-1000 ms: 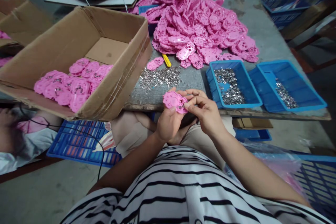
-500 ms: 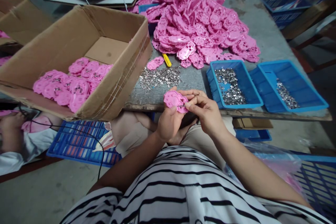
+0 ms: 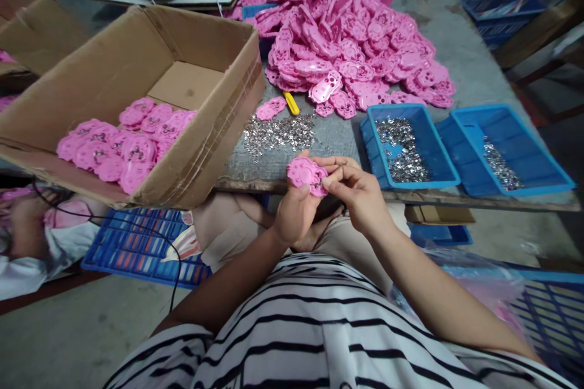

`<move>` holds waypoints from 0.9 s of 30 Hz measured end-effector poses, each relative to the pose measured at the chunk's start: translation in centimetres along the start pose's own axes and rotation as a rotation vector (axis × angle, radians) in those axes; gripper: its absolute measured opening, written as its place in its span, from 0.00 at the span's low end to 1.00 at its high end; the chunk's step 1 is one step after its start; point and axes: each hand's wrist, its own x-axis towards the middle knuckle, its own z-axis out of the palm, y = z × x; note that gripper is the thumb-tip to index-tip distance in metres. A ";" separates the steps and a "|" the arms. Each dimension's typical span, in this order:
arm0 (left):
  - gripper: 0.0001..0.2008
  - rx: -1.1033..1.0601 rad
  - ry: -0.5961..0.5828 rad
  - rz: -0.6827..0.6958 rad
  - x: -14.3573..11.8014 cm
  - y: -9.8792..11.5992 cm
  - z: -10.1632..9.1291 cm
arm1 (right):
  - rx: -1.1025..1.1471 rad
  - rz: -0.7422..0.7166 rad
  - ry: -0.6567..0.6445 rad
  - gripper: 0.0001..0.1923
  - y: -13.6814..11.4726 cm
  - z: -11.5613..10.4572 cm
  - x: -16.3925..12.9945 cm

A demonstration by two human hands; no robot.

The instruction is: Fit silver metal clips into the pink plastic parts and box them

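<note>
My left hand (image 3: 295,209) is closed around a pink plastic casing (image 3: 301,171), just over the table's front edge. The thumb and fingers of my right hand (image 3: 358,191) pinch at the casing's right end, where a small metal piece (image 3: 318,183) shows; most of it is hidden by the fingertips. Beyond my hands lie scattered small metal pieces (image 3: 280,134). A single pink casing (image 3: 271,108) and a yellow tool handle (image 3: 291,103) rest behind them.
A large heap of pink casings (image 3: 337,42) covers the table's middle. An open cardboard box (image 3: 219,127) holding casings stands at left. Two blue bins (image 3: 413,183) with metal pieces are at right. A co-worker's arm (image 3: 27,231) shows at far left, near a blue crate (image 3: 137,243).
My hands stay almost in the same place on the casing, with only slight finger movement. The co-worker's arm at left has shifted a little.
</note>
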 end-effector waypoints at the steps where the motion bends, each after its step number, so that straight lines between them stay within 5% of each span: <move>1: 0.31 -0.004 0.004 -0.003 0.0 0.0 0.0 | -0.006 -0.005 0.003 0.08 0.1 0.0 0.0; 15: 0.31 -0.107 -0.017 -0.021 -0.2 -0.3 0.2 | -0.068 -0.106 0.039 0.10 0.4 0.0 -0.1; 23: 0.30 -0.132 0.021 -0.072 -0.4 0.2 1.0 | 0.318 0.006 0.077 0.15 1.3 1.4 -0.3; 27: 0.28 -0.131 0.012 -0.041 -0.4 0.3 0.8 | 0.128 -0.082 0.075 0.12 1.4 0.9 -0.3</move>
